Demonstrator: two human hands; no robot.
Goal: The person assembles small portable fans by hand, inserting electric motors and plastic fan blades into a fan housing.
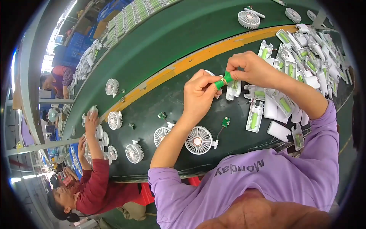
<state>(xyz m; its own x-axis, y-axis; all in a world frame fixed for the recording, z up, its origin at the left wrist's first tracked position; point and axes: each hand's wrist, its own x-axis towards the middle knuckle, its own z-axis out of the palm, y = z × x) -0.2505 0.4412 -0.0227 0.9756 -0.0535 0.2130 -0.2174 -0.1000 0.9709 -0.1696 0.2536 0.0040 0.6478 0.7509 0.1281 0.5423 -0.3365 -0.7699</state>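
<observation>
Above the bench, my left hand and my right hand meet fingertip to fingertip. Both pinch a small bright green piece with a pale part in its middle; its kind is too small to make out. Just below my right hand lies a white plastic shell, partly covered. Beside my left forearm sit a round white fan and a second fan that the forearm partly hides. A small green circuit board hangs on a thin wire from the nearer fan.
A heap of white handle shells, several with green battery cells, fills the right side. A yellow-orange strip divides the bench from the green belt. More fans lie leftward, where a co-worker in red reaches over the bench.
</observation>
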